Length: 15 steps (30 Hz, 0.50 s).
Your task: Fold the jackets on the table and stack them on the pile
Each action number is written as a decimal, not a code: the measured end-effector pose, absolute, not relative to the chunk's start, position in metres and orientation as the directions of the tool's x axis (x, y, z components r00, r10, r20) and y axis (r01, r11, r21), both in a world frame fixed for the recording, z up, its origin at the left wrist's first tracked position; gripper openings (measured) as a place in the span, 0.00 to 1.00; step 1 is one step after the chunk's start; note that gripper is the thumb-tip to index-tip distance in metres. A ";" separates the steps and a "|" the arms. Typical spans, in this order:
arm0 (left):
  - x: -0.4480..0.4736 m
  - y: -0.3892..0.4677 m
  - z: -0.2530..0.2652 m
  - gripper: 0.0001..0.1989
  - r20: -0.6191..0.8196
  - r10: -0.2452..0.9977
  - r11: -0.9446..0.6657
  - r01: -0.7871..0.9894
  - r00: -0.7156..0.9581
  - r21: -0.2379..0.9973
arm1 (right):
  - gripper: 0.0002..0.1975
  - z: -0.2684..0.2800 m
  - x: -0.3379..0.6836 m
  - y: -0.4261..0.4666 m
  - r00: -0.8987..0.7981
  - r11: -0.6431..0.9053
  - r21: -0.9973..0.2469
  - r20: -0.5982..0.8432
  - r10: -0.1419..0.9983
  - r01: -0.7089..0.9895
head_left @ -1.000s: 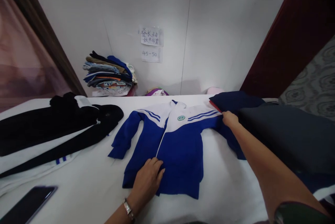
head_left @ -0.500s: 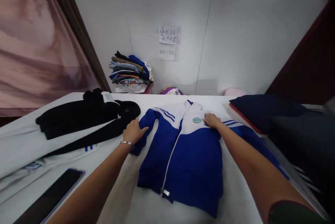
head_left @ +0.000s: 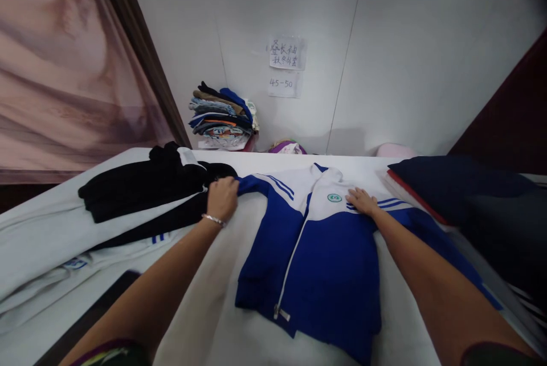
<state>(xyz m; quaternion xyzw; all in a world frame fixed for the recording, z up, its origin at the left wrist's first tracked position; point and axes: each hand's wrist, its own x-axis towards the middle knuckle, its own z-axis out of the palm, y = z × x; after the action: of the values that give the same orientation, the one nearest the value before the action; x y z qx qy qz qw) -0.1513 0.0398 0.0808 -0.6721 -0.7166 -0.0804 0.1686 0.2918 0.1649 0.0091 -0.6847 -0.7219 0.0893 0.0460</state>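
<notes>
White desk [head_left: 217, 292] surface runs back to a straight far edge below a pale wall [head_left: 397, 41]. Strips of it show between the jacket and the left forearm, and between the jacket's body and the right forearm. A pink curtain [head_left: 72, 58] hangs beyond the desk on the left. The blue-and-white jacket [head_left: 316, 269] lies front up at the middle, its collar just short of the far edge, its hem toward the person. Black and white garments [head_left: 132, 183] spread along the left; folded dark clothes [head_left: 453, 183] crowd the right, close by the jacket's other sleeve. A stack of clothes [head_left: 222, 118] stands by the wall. The left forearm partly covers a dark flat object [head_left: 100, 304].

The left hand [head_left: 222, 198] is closed on the end of the jacket's left-lying sleeve, near the black cloth. The right hand [head_left: 362, 200] is open, palm down, fingers resting across the chest stripes, just beside a round green badge [head_left: 334, 198]. A silvery zip pull [head_left: 282, 313] lies at the hem.
</notes>
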 end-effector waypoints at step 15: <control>-0.092 -0.057 0.048 0.21 -0.418 0.904 0.406 0.477 -0.088 0.779 | 0.38 0.002 0.307 -0.087 0.065 -0.272 -0.946 -0.265 0.962 0.176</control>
<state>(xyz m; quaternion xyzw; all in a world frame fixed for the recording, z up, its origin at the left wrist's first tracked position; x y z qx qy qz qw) -0.0924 -0.0569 0.0477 -0.4932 -0.7003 -0.2316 -0.4613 0.3069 -0.0871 0.0016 -0.6172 -0.4608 0.5051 0.3894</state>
